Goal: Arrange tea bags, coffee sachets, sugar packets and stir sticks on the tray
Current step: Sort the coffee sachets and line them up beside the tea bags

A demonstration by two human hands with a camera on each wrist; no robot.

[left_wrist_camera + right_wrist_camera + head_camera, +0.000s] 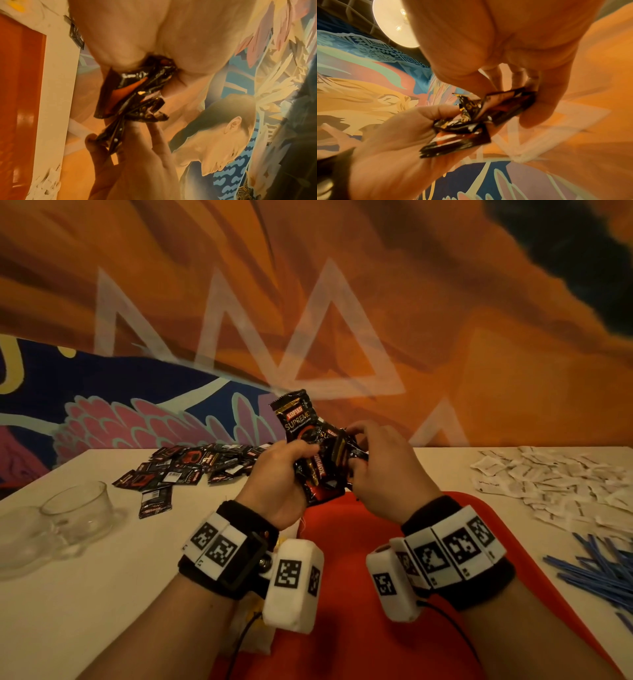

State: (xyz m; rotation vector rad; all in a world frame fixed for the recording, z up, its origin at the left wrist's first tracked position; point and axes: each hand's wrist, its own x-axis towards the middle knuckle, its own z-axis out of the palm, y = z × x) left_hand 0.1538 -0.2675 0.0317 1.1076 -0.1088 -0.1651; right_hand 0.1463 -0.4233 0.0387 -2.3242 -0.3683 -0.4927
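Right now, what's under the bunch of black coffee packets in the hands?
Under the crumpled black coffee sachets lies the red tray. Wrists and hands cover much of its surface, so anything there stays hidden.

Pale table (113, 594) set against a painted wall. Far left of centre: a loose heap of black coffee sachets (191, 465), one sachet (154, 502) lying apart nearer the front. Left edge: two clear glass cups (79, 510) side by side. Centre front: a red tray (346, 546). Far right: a spread of white packets (561, 484); nearer on the right: blue stir sticks (599, 573) in a loose pile
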